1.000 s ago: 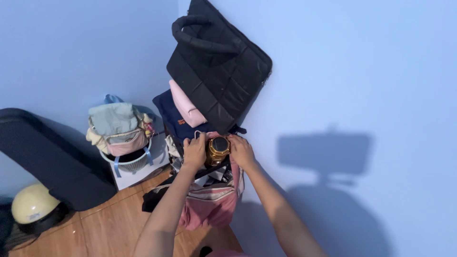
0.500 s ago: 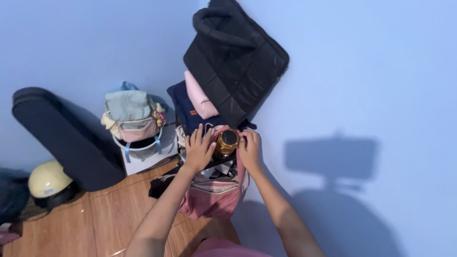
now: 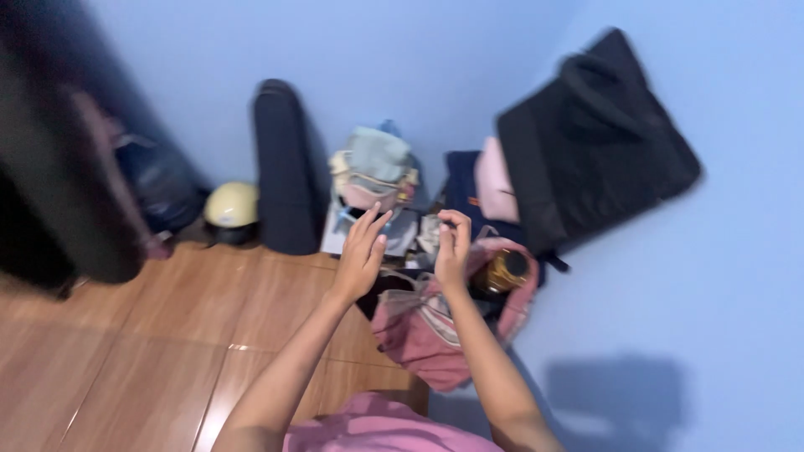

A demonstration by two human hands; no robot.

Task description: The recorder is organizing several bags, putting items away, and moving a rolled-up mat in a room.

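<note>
The view is blurred by motion. My left hand [image 3: 363, 251] is raised above the floor with its fingers spread and holds nothing. My right hand [image 3: 452, 247] is beside it, fingers curled in, with nothing visible in it. A gold-coloured jar with a dark lid [image 3: 502, 272] rests just right of my right hand, on top of a pink bag [image 3: 423, 331]; neither hand touches it. A black quilted bag [image 3: 603, 134] hangs on the blue wall above, with a pink pouch [image 3: 494, 180] and a navy bag [image 3: 461, 184] beneath it.
A basket piled with pale clothes [image 3: 373, 172] stands in the corner next to a tall dark case [image 3: 285, 167] and a cream helmet [image 3: 232, 205]. A large dark blurred shape [image 3: 50, 167] fills the left edge. Wooden floor [image 3: 167, 335] spreads below.
Both hands have let go of the gold jar and drawn back to the left, and the jar stays on the pink bag. The view has swung left, showing more floor.
</note>
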